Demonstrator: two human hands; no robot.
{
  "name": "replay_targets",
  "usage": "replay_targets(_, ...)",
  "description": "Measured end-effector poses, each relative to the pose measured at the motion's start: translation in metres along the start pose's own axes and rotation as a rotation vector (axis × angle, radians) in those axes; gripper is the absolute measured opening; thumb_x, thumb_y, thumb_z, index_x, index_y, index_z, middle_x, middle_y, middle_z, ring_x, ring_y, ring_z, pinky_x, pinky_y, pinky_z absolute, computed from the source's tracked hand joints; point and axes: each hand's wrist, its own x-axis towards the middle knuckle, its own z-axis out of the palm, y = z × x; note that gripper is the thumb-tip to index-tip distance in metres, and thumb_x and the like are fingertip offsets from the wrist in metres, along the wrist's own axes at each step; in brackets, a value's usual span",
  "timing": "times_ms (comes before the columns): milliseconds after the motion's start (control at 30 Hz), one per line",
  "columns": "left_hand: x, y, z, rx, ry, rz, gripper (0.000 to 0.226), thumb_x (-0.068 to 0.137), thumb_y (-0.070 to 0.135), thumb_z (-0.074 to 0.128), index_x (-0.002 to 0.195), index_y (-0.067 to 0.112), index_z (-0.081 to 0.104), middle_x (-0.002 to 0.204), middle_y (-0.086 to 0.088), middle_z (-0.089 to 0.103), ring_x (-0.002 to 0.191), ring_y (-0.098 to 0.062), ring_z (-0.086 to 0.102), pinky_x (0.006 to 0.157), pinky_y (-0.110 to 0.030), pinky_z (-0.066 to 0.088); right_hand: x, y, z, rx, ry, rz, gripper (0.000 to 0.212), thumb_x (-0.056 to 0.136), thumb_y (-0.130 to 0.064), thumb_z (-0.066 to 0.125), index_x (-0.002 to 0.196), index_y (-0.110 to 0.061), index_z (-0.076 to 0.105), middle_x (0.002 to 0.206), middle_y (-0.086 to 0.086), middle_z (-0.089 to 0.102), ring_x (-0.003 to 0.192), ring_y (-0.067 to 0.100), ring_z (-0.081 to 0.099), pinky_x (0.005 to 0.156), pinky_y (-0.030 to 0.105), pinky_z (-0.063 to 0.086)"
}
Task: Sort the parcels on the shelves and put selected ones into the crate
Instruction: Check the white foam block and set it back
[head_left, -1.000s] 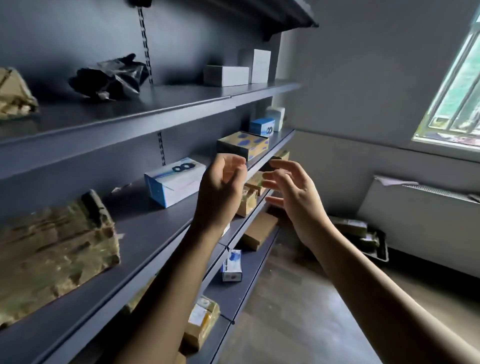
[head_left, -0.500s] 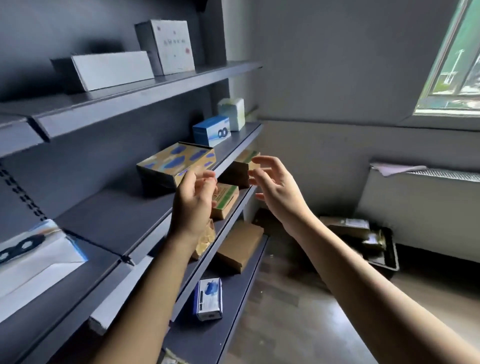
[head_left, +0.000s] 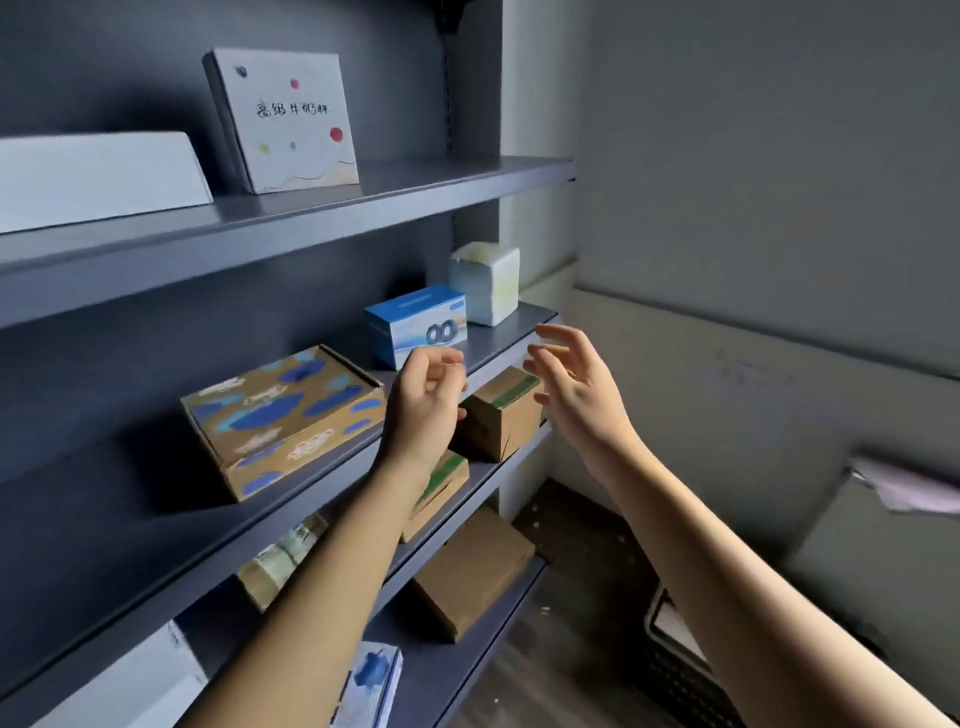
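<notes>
Nearest to us, low down and well to the right of the blue-patterned cardboard box (head_left: 283, 415), the dark crate (head_left: 675, 675) stands on the floor, only partly in view, with something pale lying inside. Directly beneath the patterned box, two levels down, a small blue-and-white box (head_left: 371, 680) lies at the shelf edge, and a plain brown parcel (head_left: 472, 571) sits beyond it on the same level. One level under the patterned box we see a blurred taped parcel (head_left: 280, 561), a flat brown box with green tape (head_left: 441, 488) and a cube-shaped brown box with green tape (head_left: 501, 415). Our left hand (head_left: 426, 410) hangs just to the right of the patterned box, apart from it, its fingers curled in toward the palm with nothing in them. Our right hand (head_left: 576, 384) is further right again, fingers spread and slack, also holding nothing and touching no parcel. Behind the patterned box on its own shelf stands a blue box with a ring picture (head_left: 415, 322), and past that a white wrapped pack (head_left: 485, 283) near the shelf's far end. One shelf above the patterned box, a long white box (head_left: 98, 176) lies flat and a white box with coloured dots (head_left: 291, 119) stands upright beside it.
</notes>
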Motion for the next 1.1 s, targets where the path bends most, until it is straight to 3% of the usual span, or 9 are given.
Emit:
replay_targets(100,0.044,-0.017,0.027,-0.032,0.03,0.008,0.011,0.097,0.013,0.05,0.098,0.021,0.057,0.098,0.0,0.061,0.097,-0.018,0.061,0.077,-0.036,0.055,0.053,0.02,-0.006,-0.027,-0.031,-0.02,0.026,0.1,-0.02,0.048,0.126,-0.022,0.054,0.122,-0.001,0.064,0.114,0.013,0.061,0.097,0.044,0.051)
replay_targets(200,0.099,-0.038,0.053,-0.059,0.067,-0.019,0.012,0.097,0.015,0.05,0.106,0.016,0.058,0.104,-0.001,0.062,0.097,-0.017,0.062,0.074,-0.03,0.054,0.11,0.039,-0.01,-0.07,-0.04,-0.046,0.026,0.1,-0.017,0.047,0.125,-0.023,0.054,0.12,-0.002,0.063,0.113,0.014,0.061,0.099,0.044,0.05)
replay_targets(400,0.188,-0.066,0.104,-0.044,0.13,-0.027,0.019,0.096,0.014,0.051,0.114,0.015,0.056,0.11,-0.003,0.063,0.104,-0.019,0.061,0.09,-0.046,0.053,0.211,0.08,-0.009,-0.115,-0.065,-0.046,0.025,0.099,-0.016,0.048,0.12,-0.025,0.056,0.114,-0.011,0.063,0.11,0.013,0.063,0.097,0.046,0.051)
replay_targets(533,0.224,-0.08,0.127,-0.015,0.161,-0.048,0.021,0.096,0.011,0.05,0.115,0.015,0.057,0.112,-0.002,0.064,0.106,-0.017,0.061,0.095,-0.042,0.051,0.263,0.109,0.0,-0.171,-0.113,-0.024,0.032,0.097,-0.013,0.05,0.128,-0.012,0.057,0.126,0.001,0.062,0.113,0.018,0.061,0.098,0.048,0.05)
replay_targets(700,0.263,-0.097,0.151,0.08,0.247,-0.095,0.035,0.095,0.008,0.051,0.129,0.007,0.052,0.125,-0.008,0.06,0.107,-0.014,0.056,0.093,-0.025,0.044,0.334,0.145,0.013,-0.203,-0.203,-0.01,0.038,0.095,-0.011,0.049,0.132,-0.007,0.055,0.131,0.006,0.061,0.115,0.019,0.061,0.098,0.04,0.05)
replay_targets(833,0.288,-0.116,0.174,0.166,0.263,-0.2,0.049,0.094,0.009,0.05,0.142,0.008,0.04,0.141,-0.01,0.048,0.124,-0.019,0.05,0.098,-0.023,0.036,0.379,0.171,0.023,-0.219,-0.296,0.033,0.045,0.093,-0.012,0.05,0.137,-0.002,0.048,0.134,0.014,0.058,0.123,0.025,0.055,0.097,0.032,0.043)
replay_targets(967,0.308,-0.13,0.194,0.292,0.299,-0.32,0.06,0.095,0.017,0.05,0.15,0.015,0.026,0.152,-0.007,0.035,0.138,-0.02,0.037,0.11,-0.029,0.031,0.415,0.19,0.028,-0.239,-0.399,0.008,0.042,0.092,-0.007,0.052,0.133,0.003,0.044,0.132,0.023,0.053,0.122,0.035,0.05,0.091,0.03,0.039)
replay_targets(1100,0.323,-0.136,0.208,0.314,0.366,-0.4,0.067,0.094,0.021,0.05,0.153,0.022,0.018,0.154,-0.004,0.032,0.138,-0.022,0.036,0.112,-0.041,0.034,0.441,0.205,0.03,-0.181,-0.517,0.008,0.044,0.091,-0.013,0.058,0.132,-0.004,0.044,0.122,0.011,0.058,0.106,0.027,0.057,0.081,0.028,0.042)
